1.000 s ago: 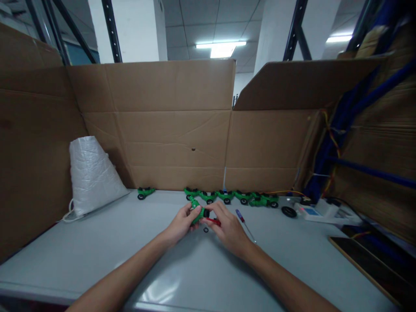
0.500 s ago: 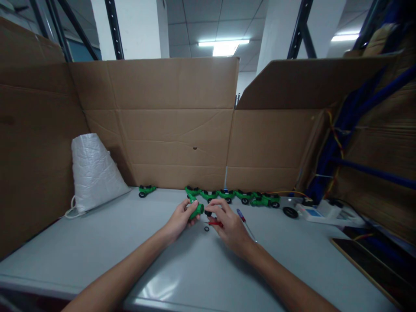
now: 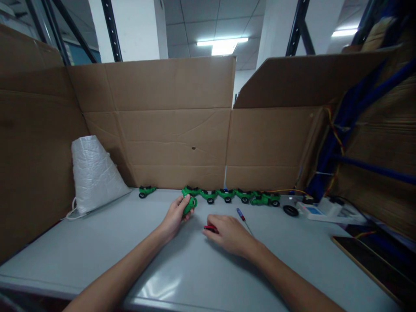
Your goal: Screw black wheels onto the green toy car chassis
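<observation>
A small green plastic toy part [image 3: 190,205] with a round end is gripped between the thumb and fingers of my left hand [image 3: 177,213], held just above the table. To its right, my right hand [image 3: 226,232] rests low over the tabletop with its fingers curled. A small red tool [image 3: 210,228] shows between the thumb and forefinger; most of it is covered. Whether a black piece is also in these fingers cannot be seen. Beyond the right hand lies a screwdriver [image 3: 244,220] with a blue and red handle.
Several green toy vehicles [image 3: 227,196] with black wheels line the back, and one more vehicle [image 3: 147,191] stands farther left. A black ring [image 3: 290,210] lies beside a white power strip [image 3: 334,212]. A white padded bag [image 3: 95,173] leans at left. Cardboard walls [image 3: 175,130] enclose the table.
My right hand has moved down to the table, away from the green part. The small black ring on the table no longer shows. My left hand has shifted slightly left and turned the part.
</observation>
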The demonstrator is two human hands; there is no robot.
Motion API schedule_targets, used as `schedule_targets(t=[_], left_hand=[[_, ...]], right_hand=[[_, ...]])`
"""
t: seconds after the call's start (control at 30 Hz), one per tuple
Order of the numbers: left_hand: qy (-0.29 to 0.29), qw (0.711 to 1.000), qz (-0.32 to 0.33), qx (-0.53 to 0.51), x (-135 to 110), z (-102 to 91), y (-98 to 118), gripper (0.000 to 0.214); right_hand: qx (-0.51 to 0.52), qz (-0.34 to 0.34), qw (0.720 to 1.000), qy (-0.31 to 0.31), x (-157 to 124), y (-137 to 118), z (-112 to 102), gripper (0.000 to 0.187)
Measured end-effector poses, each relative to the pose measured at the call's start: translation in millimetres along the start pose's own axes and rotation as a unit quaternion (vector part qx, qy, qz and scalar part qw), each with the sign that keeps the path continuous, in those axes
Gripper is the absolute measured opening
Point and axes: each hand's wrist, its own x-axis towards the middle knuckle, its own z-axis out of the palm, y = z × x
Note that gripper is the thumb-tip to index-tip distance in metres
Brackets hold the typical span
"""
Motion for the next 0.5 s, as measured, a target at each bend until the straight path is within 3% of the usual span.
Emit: schedule_targets(t=[0.27, 0.5], left_hand=[[-0.056, 0.998, -0.016, -0.012, -2.5, -0.8, 2.1, 0.054], [-0.073, 0.997, -0.024, -0.019, -4.6, 1.9, 1.2, 0.055]], right_hand=[[-0.005, -0.019, 1.0, 0.005, -2.7, -0.9, -1.1, 0.024], [-0.033, 0.007, 0.997, 0.073, 3.5, -4.2, -6.5, 0.031]])
